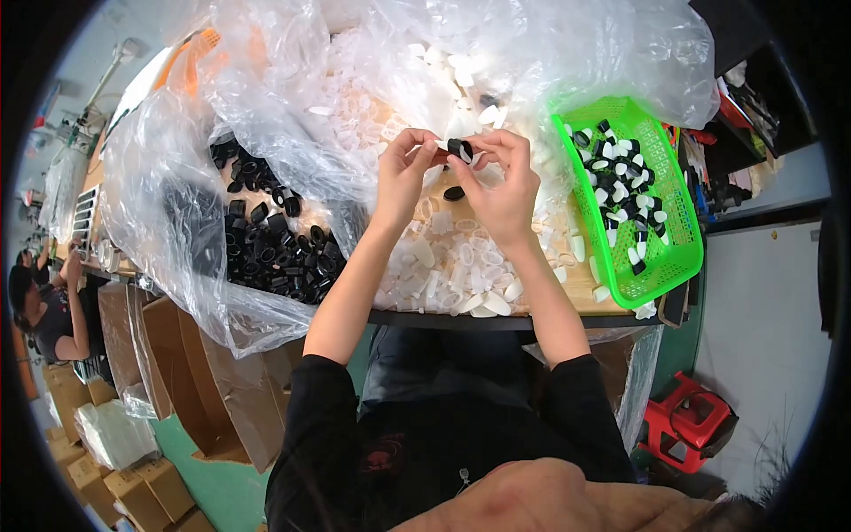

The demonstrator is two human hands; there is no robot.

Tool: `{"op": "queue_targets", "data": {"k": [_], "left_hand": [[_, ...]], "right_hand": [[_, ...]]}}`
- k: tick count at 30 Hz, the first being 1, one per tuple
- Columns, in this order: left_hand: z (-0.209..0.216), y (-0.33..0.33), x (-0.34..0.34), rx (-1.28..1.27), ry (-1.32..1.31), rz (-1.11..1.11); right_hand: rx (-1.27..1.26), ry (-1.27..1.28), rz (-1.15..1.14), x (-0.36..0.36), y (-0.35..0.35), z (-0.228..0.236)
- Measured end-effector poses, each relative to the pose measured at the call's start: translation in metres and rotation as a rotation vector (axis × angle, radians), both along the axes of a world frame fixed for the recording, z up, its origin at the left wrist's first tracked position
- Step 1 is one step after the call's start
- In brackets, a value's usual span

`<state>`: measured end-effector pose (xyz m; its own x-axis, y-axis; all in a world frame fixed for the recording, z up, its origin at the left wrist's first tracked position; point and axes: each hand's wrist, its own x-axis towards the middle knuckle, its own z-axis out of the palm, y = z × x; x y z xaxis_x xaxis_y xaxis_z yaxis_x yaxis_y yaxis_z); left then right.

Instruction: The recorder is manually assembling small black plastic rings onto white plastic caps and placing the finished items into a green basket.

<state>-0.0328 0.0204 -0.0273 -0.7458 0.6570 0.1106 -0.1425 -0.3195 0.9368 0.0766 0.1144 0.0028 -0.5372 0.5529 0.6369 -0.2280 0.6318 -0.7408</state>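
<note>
Both my hands meet over the middle of the table. Between the thumb and fingers of my right hand [503, 182] is a small black oval cap [457, 148], hollow, with a pale part showing at its opening. My left hand [406, 173] is closed in a pinch at the cap's left side, where a bit of white shows by its fingertips; what exactly it grips is too small to name. Just below the hands a loose black oval piece [454, 193] lies among clear rings [465, 255] and white oval pieces [492, 304].
On the left, black caps [266, 253] are heaped in a clear plastic bag [177, 213]. A green basket [660, 275] at the right holds black-and-white pieces. More plastic sheeting [620, 44] covers the back. Cardboard boxes [191, 381] and a red stool [687, 424] stand below; a person [58, 310] sits far left.
</note>
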Motion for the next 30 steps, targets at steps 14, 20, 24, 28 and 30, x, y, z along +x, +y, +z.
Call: {"op": "queue_targets", "data": {"k": [14, 20, 24, 28, 30], "left_hand": [[0.019, -0.008, 0.001, 0.139, -0.02, -0.199], [0.018, -0.005, 0.006, 0.127, 0.08, -0.166], [0.019, -0.006, 0.008, 0.088, 0.125, -0.157], [0.019, -0.007, 0.01, 0.102, 0.052, -0.217], [0.019, -0.006, 0.01, 0.104, 0.012, -0.254]], "right_hand": [[0.295, -0.019, 0.041, 0.005, 0.012, 0.009], [0.299, -0.051, 0.016, 0.007, 0.015, 0.01], [0.448, -0.046, -0.033, 0.007, 0.016, 0.01], [0.136, -0.048, -0.038, 0.009, 0.012, 0.012], [0.078, -0.039, -0.032, 0.008, 0.014, 0.011]]}}
